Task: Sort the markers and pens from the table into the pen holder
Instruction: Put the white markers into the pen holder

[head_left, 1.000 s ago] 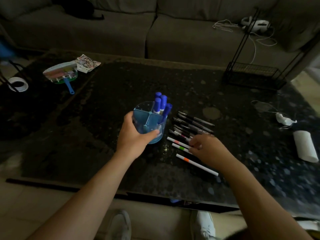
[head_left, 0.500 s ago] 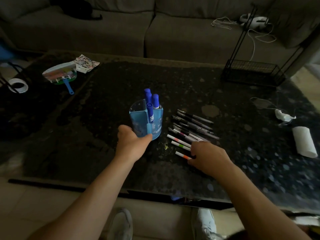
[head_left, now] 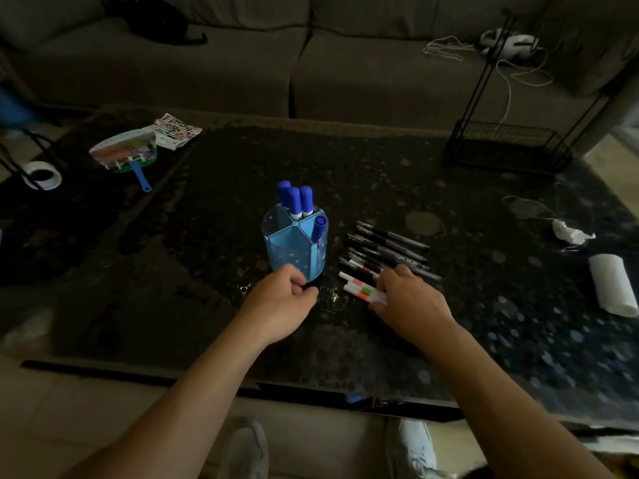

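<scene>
Blue pen holder (head_left: 294, 243) upright on dark table (head_left: 207, 305), just beyond my left hand (head_left: 280, 302); left fingers (head_left: 294, 276) loosely curled, gripping nothing, at holder base. Four blue markers (head_left: 295, 202) stand in holder. My right hand (head_left: 408, 302) pinches white markers (head_left: 363, 292), tips poking out left of fingers. Black pens (head_left: 387, 247) lie in row just beyond right fingertips.

A single head-worn wide-angle view looks forward and down (edges bowed) at the table (head_left: 449, 340) close below, sofa (head_left: 311, 63) across the top.
</scene>
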